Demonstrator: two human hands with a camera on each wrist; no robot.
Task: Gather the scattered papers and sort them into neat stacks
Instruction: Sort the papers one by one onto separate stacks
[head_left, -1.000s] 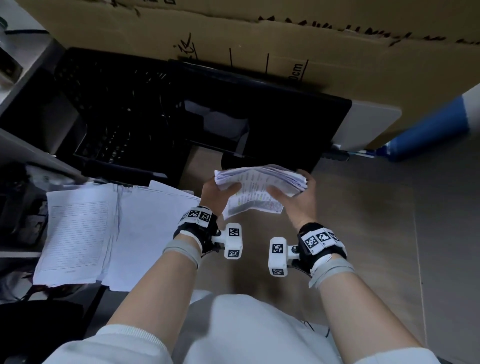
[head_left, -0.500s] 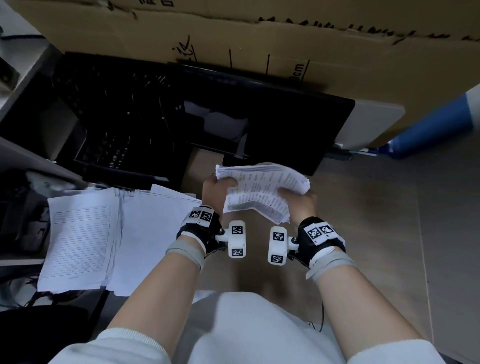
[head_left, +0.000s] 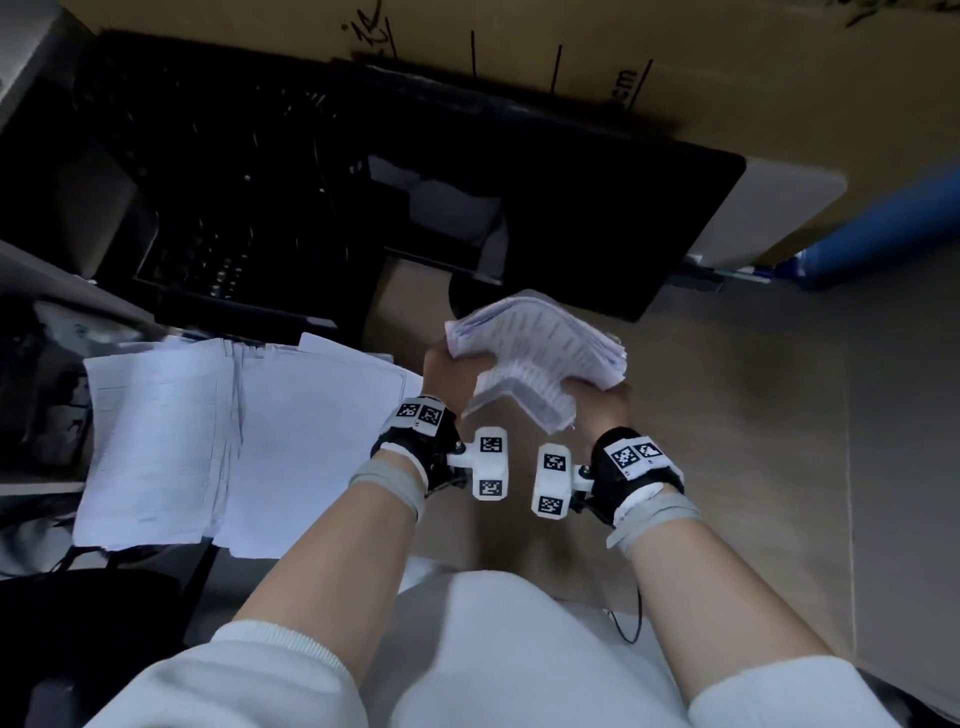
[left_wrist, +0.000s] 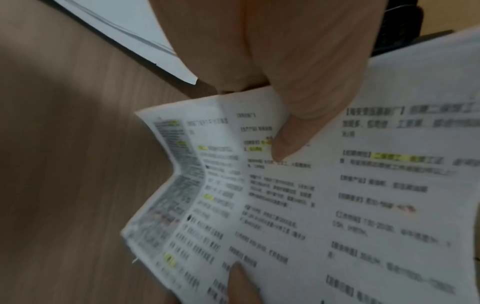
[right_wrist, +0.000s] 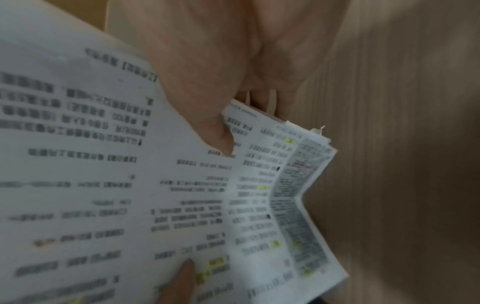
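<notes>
White printed bundle (head_left: 540, 358) held up over the wood bench (head_left: 727, 415), bent into a kink, just right of the flat stacks (head_left: 218, 441). Left hand (head_left: 441, 371) grips the bundle's left edge, right hand (head_left: 602, 410) its lower right side. Stacks lie flat, overlapping, left of the bundle. Black monitor (head_left: 545, 208) and keyboard (head_left: 223, 208) lie beyond the bundle, cardboard (head_left: 779, 78) behind them.

Left wrist: left hand (left_wrist: 285, 61) pinches the bundle (left_wrist: 337, 195), thumb on top of the printed page, fingers curled under. Text blurred, yellow highlights. Bench (left_wrist: 64, 164) below, a stack corner (left_wrist: 145, 35) beyond the bundle.

Right wrist: right hand (right_wrist: 221, 72) pinches the bundle (right_wrist: 130, 185), thumb on top, fingers under the fanned edge. Bench (right_wrist: 402, 164) beside the bundle.
</notes>
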